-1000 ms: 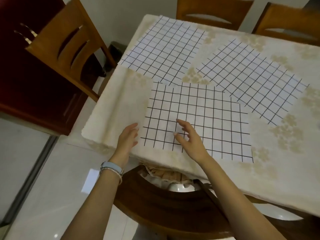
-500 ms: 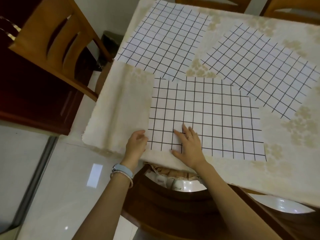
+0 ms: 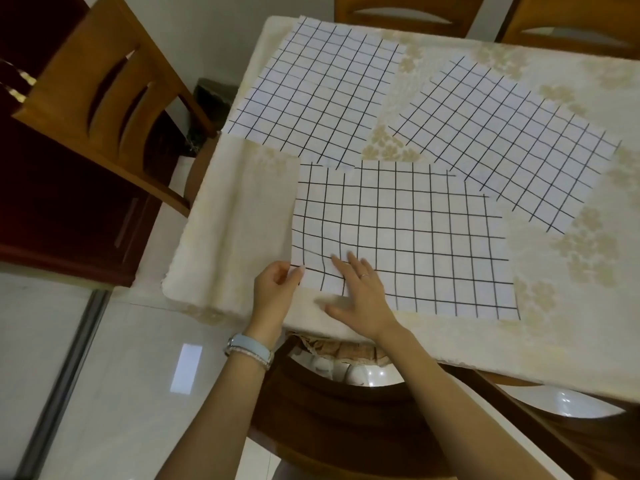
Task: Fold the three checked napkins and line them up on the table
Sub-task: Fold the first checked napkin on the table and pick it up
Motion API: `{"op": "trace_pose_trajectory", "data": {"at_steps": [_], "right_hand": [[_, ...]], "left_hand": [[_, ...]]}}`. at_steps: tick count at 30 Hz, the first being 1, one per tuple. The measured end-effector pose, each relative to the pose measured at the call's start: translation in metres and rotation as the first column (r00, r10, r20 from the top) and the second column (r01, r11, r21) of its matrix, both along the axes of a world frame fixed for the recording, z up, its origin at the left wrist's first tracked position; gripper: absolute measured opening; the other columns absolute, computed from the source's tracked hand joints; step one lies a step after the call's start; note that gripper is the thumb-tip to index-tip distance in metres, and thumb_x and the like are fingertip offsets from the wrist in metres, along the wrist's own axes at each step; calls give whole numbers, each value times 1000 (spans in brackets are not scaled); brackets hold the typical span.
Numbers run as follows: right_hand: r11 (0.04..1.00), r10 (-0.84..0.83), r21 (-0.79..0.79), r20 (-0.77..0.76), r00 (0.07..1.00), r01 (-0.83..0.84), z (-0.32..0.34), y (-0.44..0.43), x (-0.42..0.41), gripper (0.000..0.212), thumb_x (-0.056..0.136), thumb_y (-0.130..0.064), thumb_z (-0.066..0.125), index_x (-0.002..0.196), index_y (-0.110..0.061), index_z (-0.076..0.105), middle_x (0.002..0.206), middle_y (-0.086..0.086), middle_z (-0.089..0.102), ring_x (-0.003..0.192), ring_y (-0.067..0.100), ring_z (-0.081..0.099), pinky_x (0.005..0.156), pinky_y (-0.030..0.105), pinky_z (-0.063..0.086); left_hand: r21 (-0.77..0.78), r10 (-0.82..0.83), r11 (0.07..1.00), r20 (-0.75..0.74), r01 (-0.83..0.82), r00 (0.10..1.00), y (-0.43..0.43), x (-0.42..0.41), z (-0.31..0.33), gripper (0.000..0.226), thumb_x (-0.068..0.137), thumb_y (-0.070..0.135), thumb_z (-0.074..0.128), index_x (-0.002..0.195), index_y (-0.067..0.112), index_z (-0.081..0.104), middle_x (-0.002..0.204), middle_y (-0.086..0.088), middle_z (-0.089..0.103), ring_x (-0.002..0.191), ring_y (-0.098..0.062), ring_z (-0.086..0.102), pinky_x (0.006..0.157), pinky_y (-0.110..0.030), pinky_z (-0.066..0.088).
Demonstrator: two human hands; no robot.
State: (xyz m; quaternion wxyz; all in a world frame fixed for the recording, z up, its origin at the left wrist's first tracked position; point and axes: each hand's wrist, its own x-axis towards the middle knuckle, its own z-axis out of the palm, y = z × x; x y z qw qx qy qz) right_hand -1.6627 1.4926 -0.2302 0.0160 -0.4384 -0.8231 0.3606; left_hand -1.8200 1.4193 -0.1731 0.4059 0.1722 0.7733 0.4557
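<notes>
Three white napkins with black checks lie unfolded on the cream tablecloth (image 3: pixel 568 327). The nearest napkin (image 3: pixel 415 244) lies at the front; its far corners overlap the far left napkin (image 3: pixel 318 88) and the right napkin (image 3: pixel 502 143). My left hand (image 3: pixel 275 289) pinches the nearest napkin's front left corner, where the cloth wrinkles slightly. My right hand (image 3: pixel 360 296) lies flat with spread fingers on the same napkin, just right of that corner.
A light wooden chair (image 3: pixel 104 98) stands off the table's left end, two more chair backs (image 3: pixel 398 12) show at the far side. A dark wooden chair (image 3: pixel 346 417) is under the front edge, below my arms. The tablecloth hangs over the left edge.
Both hands came down onto the nearest napkin's front left part. The left hand moved from beside the napkin to pinch its corner; the right hand went from hovering to lying flat.
</notes>
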Motion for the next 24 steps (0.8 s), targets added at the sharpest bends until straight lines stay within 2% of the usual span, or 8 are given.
{"op": "trace_pose_trajectory", "data": {"at_steps": [7,10,12,14,17,19,21,24], "right_hand": [[993,52,-95,-126,991,-64,21,-18,-31,75,92,-49,52,154,-35,13,164,7,13,151,26,8,122,49,13],[987,85,-124,-166,982,-106,23,-21,-40,84,84,-56,51,154,-34,11,163,5,16,151,21,9,121,47,16],[966,97,-217,-186,978,-137,31,-21,-41,98,75,-61,59,154,-38,7,164,-3,12,151,17,7,122,46,15],[882,24,-447,-279,960,-152,48,-17,-34,105,72,-56,72,152,-43,6,163,-13,10,150,9,8,121,40,15],[727,-183,-672,-383,905,-137,76,0,-14,83,85,-45,68,151,-46,18,160,-14,22,146,2,18,117,31,20],[711,-314,-701,-389,866,-58,92,14,-3,63,90,-55,57,146,-49,30,154,-15,35,141,2,32,117,33,24],[707,-425,-706,-383,820,37,106,30,5,63,84,-71,50,141,-46,41,145,-15,48,132,4,47,115,34,32],[705,-529,-692,-369,764,154,124,48,18,56,88,-65,48,135,-34,52,130,-11,61,115,7,62,104,33,46]], "left_hand": [[103,102,990,-15,-100,995,-13,-16,36,12,93,29,62,95,17,61,99,-4,65,93,-19,60,83,-33,49],[139,113,984,-6,-111,994,-15,-19,48,12,94,28,60,99,16,60,95,5,63,88,-12,57,78,-26,47],[164,95,982,-5,-93,995,-13,-20,54,13,95,27,60,100,16,59,95,5,63,88,-11,57,79,-27,47],[194,60,979,0,-59,998,-9,-21,56,13,95,27,60,98,14,58,95,2,63,87,-10,58,82,-30,47],[243,-9,970,17,5,1000,1,-14,60,16,95,23,59,97,8,55,92,-5,62,85,-10,56,80,-28,45],[274,-66,960,45,51,997,11,-4,63,11,95,20,60,94,10,57,97,-7,66,91,-11,60,82,-27,46],[289,-137,951,71,111,988,22,9,64,1,94,17,60,96,17,60,101,4,70,93,-5,64,80,-21,48],[305,-285,917,43,259,958,38,34,63,11,95,17,59,103,23,62,117,11,67,106,0,62,89,-22,49]]}}
